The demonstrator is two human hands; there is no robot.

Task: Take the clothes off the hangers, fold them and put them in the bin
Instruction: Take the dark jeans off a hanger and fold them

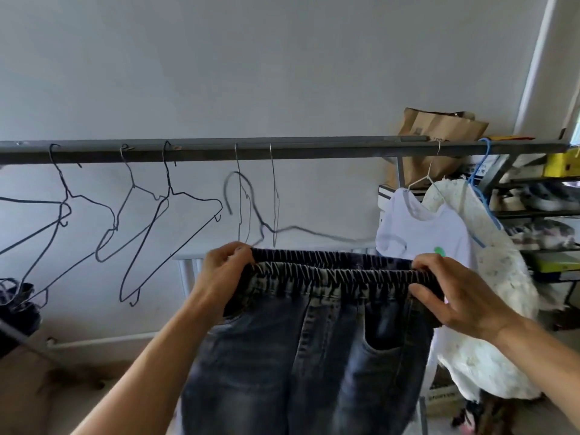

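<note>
Here, both arms reach up and forward: the left hand [223, 271] pinches the stretchy top of the jeans [301, 356] at its 9 o'clock end, and the right hand [461, 298] grips the 3 o'clock end, so the jeans hang down at 6 o'clock. Behind them a grey rail [298, 150] runs across a white wall [282, 73], with wire hangers [150, 221] toward 9 o'clock and a white T-shirt [423, 237] and a lacy white dress [505, 277] hanging toward 3 o'clock

jeans [314, 340]: legs cut by bottom edge | wire hanger [255, 206] under the rail [314, 150]: smeared, shape unclear | dark cloth [17, 309] under rail's left end: cut by left edge | white T-shirt [420, 233] under rail's right part: partly behind jeans
</note>
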